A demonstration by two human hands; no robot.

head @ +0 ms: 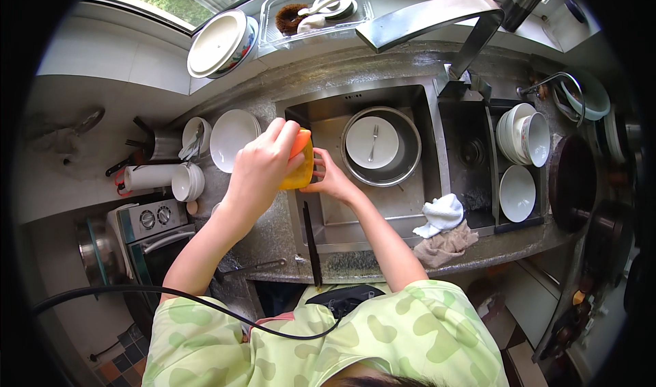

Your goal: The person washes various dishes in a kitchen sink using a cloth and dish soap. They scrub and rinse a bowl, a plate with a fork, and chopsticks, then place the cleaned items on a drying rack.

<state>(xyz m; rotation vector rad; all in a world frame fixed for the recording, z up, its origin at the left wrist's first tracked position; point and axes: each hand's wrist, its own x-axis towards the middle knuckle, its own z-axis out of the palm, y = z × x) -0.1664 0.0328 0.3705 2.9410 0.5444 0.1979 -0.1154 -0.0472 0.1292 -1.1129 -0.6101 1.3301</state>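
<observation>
My left hand [264,159] grips a yellow plastic bottle [299,175] with an orange top [301,143], above the left rim of the steel sink [333,202]. Close against the bottle's right side is my right hand [330,177], its fingers curved and spread; whether they press on the bottle cannot be made out. In the sink basin stands a round metal pot [408,164]. Inside the pot lies a white plate [359,153] bearing a fork [374,143]. A thin dark stick-like utensil [311,243] crosses the sink's front-left edge.
White bowls [233,141] stand left of the sink, near a toaster oven [154,228]. A flat steel faucet [430,20] overhangs the back. Crumpled cloths [443,215] lie on the front rim. More bowls [517,192] sit at right. A black cable [205,301] crosses before me.
</observation>
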